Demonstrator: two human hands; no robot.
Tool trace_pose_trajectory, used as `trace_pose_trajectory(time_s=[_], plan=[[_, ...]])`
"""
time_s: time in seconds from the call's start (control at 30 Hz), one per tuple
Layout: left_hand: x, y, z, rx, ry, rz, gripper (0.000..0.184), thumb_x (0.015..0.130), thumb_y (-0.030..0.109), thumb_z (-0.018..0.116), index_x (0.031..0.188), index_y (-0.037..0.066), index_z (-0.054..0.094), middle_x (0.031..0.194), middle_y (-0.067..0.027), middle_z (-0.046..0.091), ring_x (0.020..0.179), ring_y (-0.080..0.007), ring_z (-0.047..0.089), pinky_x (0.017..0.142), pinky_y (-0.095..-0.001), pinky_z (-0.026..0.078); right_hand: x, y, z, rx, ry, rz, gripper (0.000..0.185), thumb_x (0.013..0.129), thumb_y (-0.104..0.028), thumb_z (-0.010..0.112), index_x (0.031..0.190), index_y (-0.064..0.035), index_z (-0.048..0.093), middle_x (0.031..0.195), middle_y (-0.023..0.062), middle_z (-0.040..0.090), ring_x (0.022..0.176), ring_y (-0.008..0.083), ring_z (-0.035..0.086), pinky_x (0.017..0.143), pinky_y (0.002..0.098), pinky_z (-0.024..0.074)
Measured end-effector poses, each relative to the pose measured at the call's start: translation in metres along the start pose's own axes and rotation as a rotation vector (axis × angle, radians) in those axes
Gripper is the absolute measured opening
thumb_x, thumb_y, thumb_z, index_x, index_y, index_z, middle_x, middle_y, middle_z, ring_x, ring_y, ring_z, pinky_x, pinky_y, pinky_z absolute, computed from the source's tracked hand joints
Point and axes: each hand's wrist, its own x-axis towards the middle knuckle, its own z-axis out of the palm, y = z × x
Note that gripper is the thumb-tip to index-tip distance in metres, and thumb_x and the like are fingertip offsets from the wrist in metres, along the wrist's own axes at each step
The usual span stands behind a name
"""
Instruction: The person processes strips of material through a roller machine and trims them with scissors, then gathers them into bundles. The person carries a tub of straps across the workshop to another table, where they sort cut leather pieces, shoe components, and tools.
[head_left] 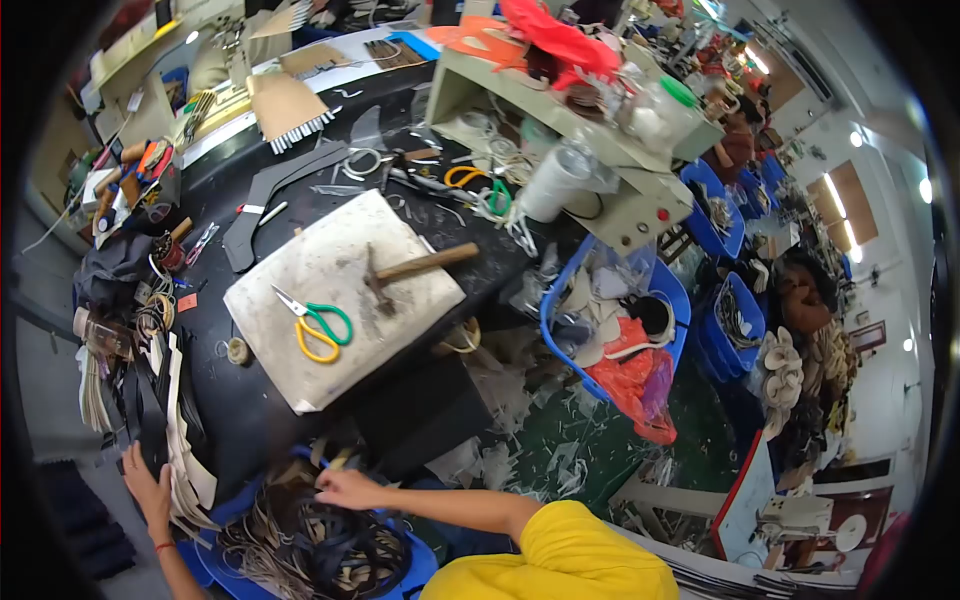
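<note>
At the lower left, my left hand (149,492) rests with its fingers spread beside a bundle of pale and black strips (185,440) at the table's edge. Over a blue basket (424,562) filled with tangled dark and tan strips (310,545), my right hand (347,489) has its fingers bent together; what they hold, if anything, is too small to make out. Scissors with green and yellow handles (318,330) lie slightly open on a stained white board (290,265). A hammer with a wooden handle (425,263) lies on the same board.
On the black table (205,350) are grey curved pieces (280,190), a small spool (238,351) and a white cup-like roll (550,185). Right of it stands a blue basket (683,310) of scraps and bags. Farther right is a person (733,143).
</note>
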Motion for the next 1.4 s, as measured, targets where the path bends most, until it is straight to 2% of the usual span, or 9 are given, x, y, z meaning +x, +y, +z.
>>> trace_pose_trajectory(time_s=[0.2, 0.27, 0.5, 0.7, 0.9, 1.1, 1.17, 1.2, 1.4], plan=[[-0.171, 0.117, -0.032, -0.188, -0.167, 0.288, 0.063, 0.065, 0.013, 0.069, 0.12, 0.002, 0.042, 0.122, -0.0226, 0.041, 0.119, -0.0383, 0.033, 0.101, -0.0425, 0.025, -0.22, 0.124, -0.086, -0.234, 0.354, 0.202, 0.046, 0.076, -0.039, 0.061, 0.105, -0.0028, 0.056, 0.087, 0.0158, 0.064, 0.083, 0.0289, 0.062, 0.075, 0.0368, 0.0487], [-0.214, 0.135, -0.02, -0.22, -0.207, 0.38, 0.058, 0.063, 0.017, 0.071, 0.113, 0.002, 0.047, 0.114, -0.0219, 0.046, 0.111, -0.0391, 0.039, 0.098, -0.0427, 0.029, -0.29, 0.148, -0.115, -0.13, 0.351, 0.508, 0.045, 0.075, -0.04, 0.061, 0.102, -0.0036, 0.057, 0.088, 0.0149, 0.064, 0.083, 0.0286, 0.062, 0.075, 0.0362, 0.0482], [-0.328, 0.202, 0.056, -0.42, -0.409, 0.411, 0.053, 0.062, 0.029, 0.073, 0.102, 0.0, 0.054, 0.1, -0.0199, 0.056, 0.095, -0.0359, 0.052, 0.085, -0.0401, 0.041, -0.438, 0.174, -0.174, -0.137, 0.679, 0.59, 0.051, 0.073, -0.043, 0.062, 0.104, -0.003, 0.057, 0.09, 0.0147, 0.064, 0.085, 0.028, 0.062, 0.077, 0.0345, 0.0474], [-0.37, 0.312, 0.076, -0.413, -0.769, 0.388, 0.037, 0.08, 0.031, 0.058, 0.1, -0.001, 0.057, 0.099, -0.0224, 0.057, 0.091, -0.0374, 0.053, 0.081, -0.0417, 0.041, -0.464, 0.2, -0.219, -0.095, 0.697, 0.629, 0.049, 0.073, -0.041, 0.063, 0.104, -0.0043, 0.057, 0.088, 0.0137, 0.064, 0.087, 0.0286, 0.061, 0.077, 0.0364, 0.047], [-0.335, 0.445, 0.08, -0.344, -0.834, 0.441, 0.042, 0.082, 0.031, 0.054, 0.111, 0.001, 0.053, 0.109, -0.0229, 0.055, 0.104, -0.0382, 0.05, 0.087, -0.0418, 0.041, -0.467, 0.221, -0.285, -0.02, 0.712, 0.654, 0.047, 0.074, -0.033, 0.066, 0.106, -0.0015, 0.056, 0.093, 0.0127, 0.063, 0.082, 0.0224, 0.061, 0.075, 0.031, 0.0469], [-0.261, 0.628, 0.023, -0.528, -0.698, 0.616, 0.039, 0.081, 0.028, 0.058, 0.109, 0.001, 0.055, 0.109, -0.0213, 0.055, 0.104, -0.0365, 0.05, 0.088, -0.0398, 0.041, -0.457, 0.222, -0.373, 0.097, 0.971, 0.335, 0.037, 0.077, -0.035, 0.061, 0.097, -0.0045, 0.058, 0.082, 0.017, 0.063, 0.076, 0.0302, 0.061, 0.066, 0.0387, 0.0474], [-0.245, 0.678, -0.006, -0.564, -0.717, 0.623, 0.037, 0.081, 0.025, 0.058, 0.108, 0.0, 0.055, 0.107, -0.0201, 0.057, 0.102, -0.0351, 0.052, 0.086, -0.0385, 0.042, -0.453, 0.207, -0.397, 0.101, 1.064, 0.305, 0.035, 0.077, -0.035, 0.062, 0.096, -0.0063, 0.058, 0.08, 0.0161, 0.063, 0.074, 0.0275, 0.061, 0.065, 0.0372, 0.0475], [-0.239, 0.696, -0.013, -0.563, -0.732, 0.617, 0.036, 0.081, 0.025, 0.058, 0.108, 0.0, 0.055, 0.107, -0.0199, 0.057, 0.102, -0.0349, 0.053, 0.086, -0.0384, 0.043, -0.476, 0.118, -0.43, -0.305, 1.035, 0.538, 0.033, 0.076, -0.034, 0.063, 0.094, -0.0062, 0.058, 0.078, 0.0151, 0.063, 0.072, 0.0262, 0.062, 0.063, 0.0362, 0.0474], [-0.219, 0.722, -0.004, -0.345, -0.87, 0.56, 0.036, 0.081, 0.027, 0.056, 0.108, 0.003, 0.056, 0.106, -0.0192, 0.057, 0.101, -0.0352, 0.053, 0.084, -0.0395, 0.044, -0.427, 0.25, -0.392, 0.247, 1.008, 0.433, 0.032, 0.076, -0.032, 0.063, 0.093, -0.0047, 0.058, 0.081, 0.0138, 0.063, 0.074, 0.0271, 0.061, 0.067, 0.0371, 0.0478]])
